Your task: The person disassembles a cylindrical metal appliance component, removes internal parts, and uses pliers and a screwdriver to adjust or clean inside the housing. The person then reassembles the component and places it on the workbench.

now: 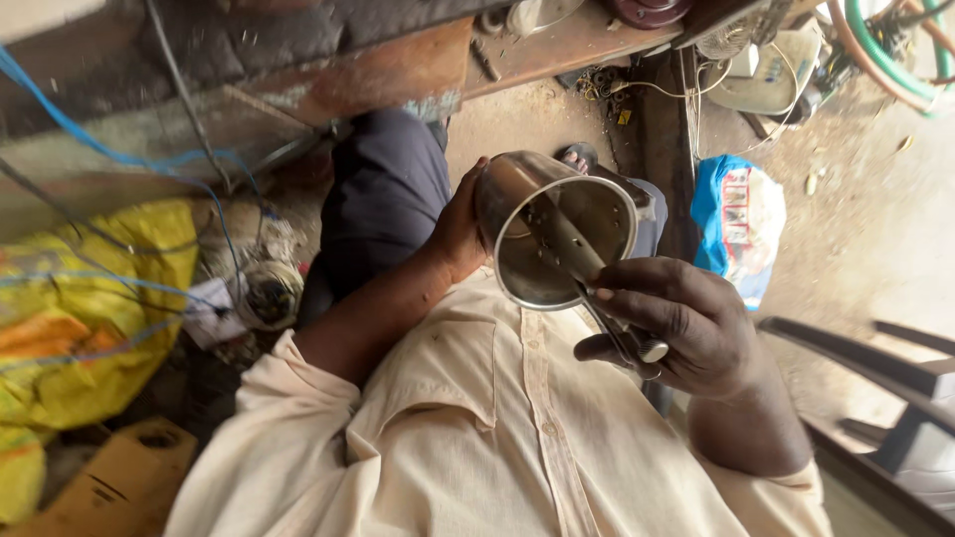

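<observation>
Cream button-up shirt (497, 438), rolled sleeves, dark trousers (383, 199).

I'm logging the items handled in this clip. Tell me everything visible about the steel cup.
The steel cup is a round, shiny metal vessel, tilted so its open mouth faces the camera. The inside looks dull, with small specks on the bottom. The left hand grips its outer wall, while the right hand pokes a slim metal tool into it, held above the person's cream shirt.
</observation>
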